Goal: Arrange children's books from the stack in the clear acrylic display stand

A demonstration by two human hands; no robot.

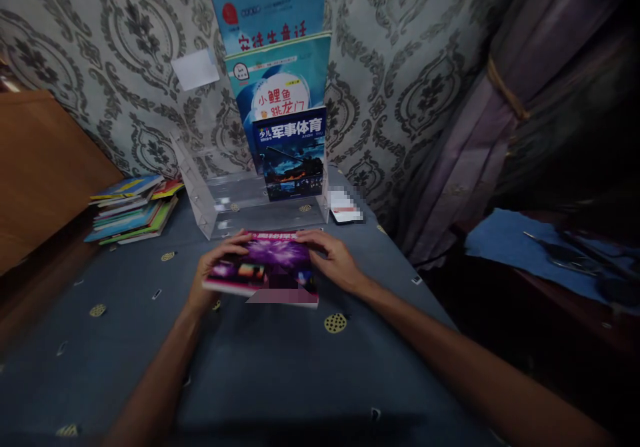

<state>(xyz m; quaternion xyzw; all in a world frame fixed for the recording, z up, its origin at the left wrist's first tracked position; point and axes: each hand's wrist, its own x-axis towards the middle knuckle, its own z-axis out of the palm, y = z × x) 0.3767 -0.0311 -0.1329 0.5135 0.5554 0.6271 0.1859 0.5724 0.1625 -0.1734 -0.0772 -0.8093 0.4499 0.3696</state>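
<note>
A purple and pink book (270, 265) lies flat, just above the blue-grey cloth of the table (260, 367), held from both sides. My left hand (213, 270) grips its left edge with the fingers curled over the top. My right hand (333, 257) grips the right edge the same way. Right behind the book stands a clear acrylic tiered display rack (220, 193). Three books are upright in the rack: a dark blue one with a tank (291, 153) in front, a teal one (277, 83) behind it, a blue one (270, 7) at the back.
A stack of several thin colourful books (133, 208) lies at the left of the table. A small card (345, 207) lies right of the rack. Patterned wallpaper backs the table, a curtain (480, 127) hangs at the right, and a wooden board (45, 167) stands left.
</note>
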